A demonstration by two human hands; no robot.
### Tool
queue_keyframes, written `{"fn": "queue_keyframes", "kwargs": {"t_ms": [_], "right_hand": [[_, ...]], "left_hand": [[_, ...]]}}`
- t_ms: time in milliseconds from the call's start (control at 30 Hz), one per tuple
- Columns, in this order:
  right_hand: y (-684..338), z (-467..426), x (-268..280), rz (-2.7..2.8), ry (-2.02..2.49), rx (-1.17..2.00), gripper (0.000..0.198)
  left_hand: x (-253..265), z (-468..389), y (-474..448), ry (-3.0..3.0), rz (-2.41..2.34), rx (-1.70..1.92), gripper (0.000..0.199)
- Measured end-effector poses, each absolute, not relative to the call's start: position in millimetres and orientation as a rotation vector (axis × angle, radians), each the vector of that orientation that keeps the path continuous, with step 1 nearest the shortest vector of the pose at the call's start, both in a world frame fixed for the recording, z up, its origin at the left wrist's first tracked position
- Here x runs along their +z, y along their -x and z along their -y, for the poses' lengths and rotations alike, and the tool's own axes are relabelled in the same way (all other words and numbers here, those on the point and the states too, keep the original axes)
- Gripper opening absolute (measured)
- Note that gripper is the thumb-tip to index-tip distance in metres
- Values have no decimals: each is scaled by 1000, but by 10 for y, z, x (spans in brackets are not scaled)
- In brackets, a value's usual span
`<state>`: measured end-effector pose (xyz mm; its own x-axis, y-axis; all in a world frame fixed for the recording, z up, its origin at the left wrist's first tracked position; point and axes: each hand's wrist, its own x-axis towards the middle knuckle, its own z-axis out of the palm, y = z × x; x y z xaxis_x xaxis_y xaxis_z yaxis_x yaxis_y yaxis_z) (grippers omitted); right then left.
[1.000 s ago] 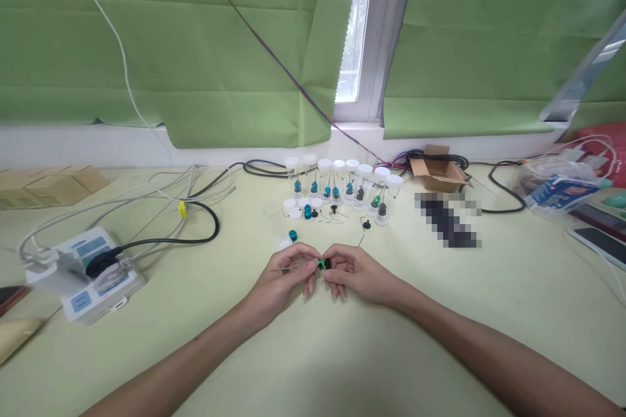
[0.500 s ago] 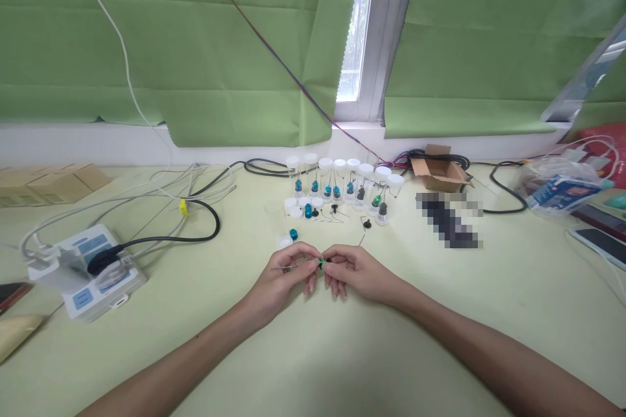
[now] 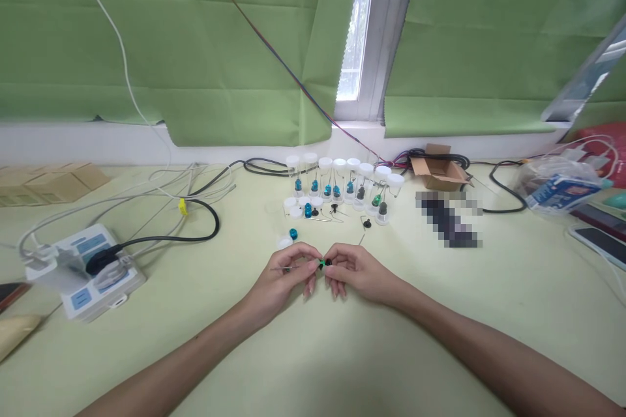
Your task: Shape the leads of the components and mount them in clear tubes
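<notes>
My left hand (image 3: 283, 279) is closed in a pinch on a small green metal part (image 3: 322, 262). A thin metal rod (image 3: 280, 268) sticks out leftward from the same hand. My right hand (image 3: 362, 275) is closed, its thumb and fingertips on a small black round piece (image 3: 328, 262) that meets the green part. Fingers hide much of both pieces. Just beyond my left hand lie a blue metal part (image 3: 293, 234) and a white cap (image 3: 285, 244). A black flanged piece (image 3: 367, 224) rests farther off, beyond my right hand.
Several clear tubes with white lids (image 3: 339, 163) stand at the back, holding blue, green and dark parts. A cardboard box (image 3: 443, 176) is to their right. A power strip (image 3: 105, 273) with cables occupies the left, and a phone (image 3: 599, 246) lies at the far right.
My right thumb and fingertips have shifted slightly, so more of the black round piece shows. Both hands otherwise keep their places.
</notes>
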<state>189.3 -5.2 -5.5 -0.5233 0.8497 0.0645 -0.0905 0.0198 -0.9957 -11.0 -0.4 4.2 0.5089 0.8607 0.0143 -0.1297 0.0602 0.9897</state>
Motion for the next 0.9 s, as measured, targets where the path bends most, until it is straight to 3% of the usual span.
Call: {"fn": "queue_keyframes", "kwargs": {"t_ms": [300, 433, 567, 900], "right_hand": [[-1908, 75, 13, 1627, 839, 1610, 42], [-1901, 70, -2, 1547, 814, 1647, 30], [-1906, 57, -34, 1488, 794, 1672, 37], [-1907, 60, -9, 1548, 801, 1648, 27]], "left_hand": [[71, 12, 109, -1318, -709, 854, 13], [77, 15, 110, -1300, -718, 858, 13], [58, 17, 118, -1294, -726, 846, 15], [15, 17, 130, -1384, -741, 835, 18]]}}
